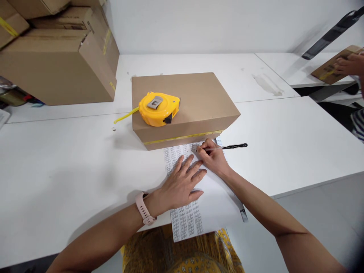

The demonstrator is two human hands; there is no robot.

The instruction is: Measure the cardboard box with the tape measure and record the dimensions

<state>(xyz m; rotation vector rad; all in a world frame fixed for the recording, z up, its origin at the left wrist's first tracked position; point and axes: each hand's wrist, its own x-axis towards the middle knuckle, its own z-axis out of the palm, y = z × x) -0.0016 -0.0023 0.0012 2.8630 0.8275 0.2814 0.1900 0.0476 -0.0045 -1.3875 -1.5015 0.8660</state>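
My left hand (182, 184) lies flat with fingers spread on a white sheet (199, 216) covered with rows of handwritten numbers. My right hand (213, 155) grips a black pen (234, 146), its tip on the sheet's upper part beside the box edge. Just behind the sheet stands a closed brown cardboard box (199, 100) with yellow tape along its front edge. A yellow tape measure (159, 109) rests on top of the box at its left, a short length of tape sticking out to the left.
Larger cardboard boxes (59, 57) are stacked at the back left of the white table (57, 170). At the far right another person's hand (348, 64) rests on a flat cardboard piece (327, 72) on a neighbouring table. A pink watch (143, 208) is on my left wrist.
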